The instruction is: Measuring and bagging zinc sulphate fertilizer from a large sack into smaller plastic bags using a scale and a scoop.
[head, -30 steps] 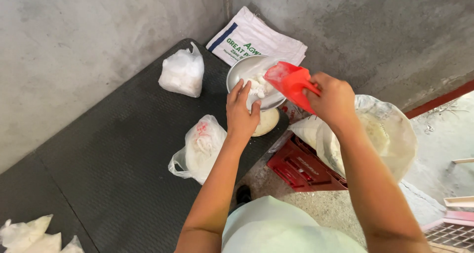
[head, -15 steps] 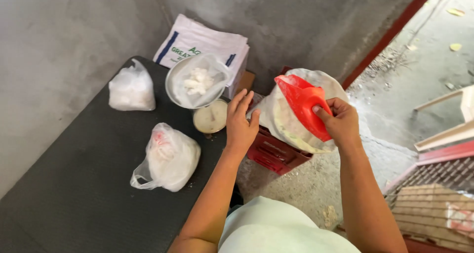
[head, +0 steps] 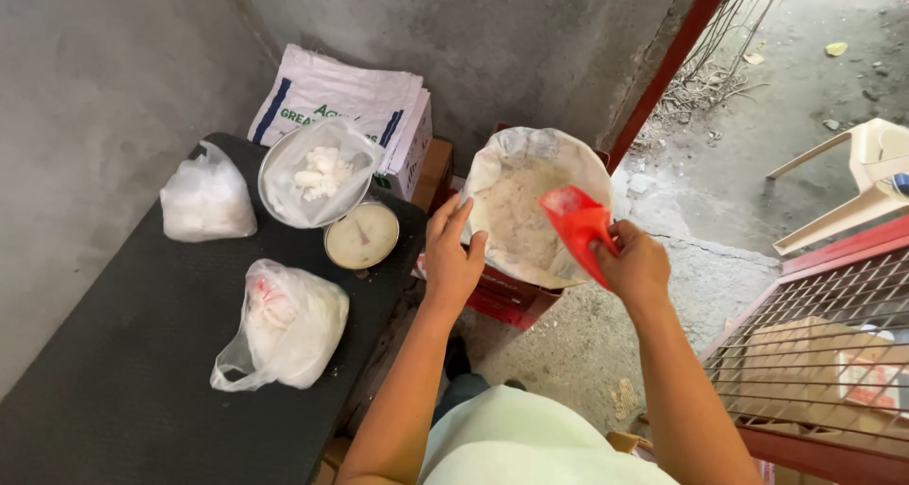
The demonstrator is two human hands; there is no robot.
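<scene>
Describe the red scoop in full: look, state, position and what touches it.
The red scoop looks like smooth plastic, with a broad, open-fronted blade dusted with white powder along its upper edge. The right hand grips its handle end, fingers wrapped round it, so the handle itself is hidden. It is tilted, mouth pointing up and left, held over the right-hand rim of the open white sack of pale, coarse material. Whether it touches the sack's lining cannot be told. The left hand rests on the sack's near edge, apart from the scoop.

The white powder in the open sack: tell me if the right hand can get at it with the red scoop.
Probably yes. The right hand holds the red scoop at the open sack; nothing covers the white powder.
</scene>
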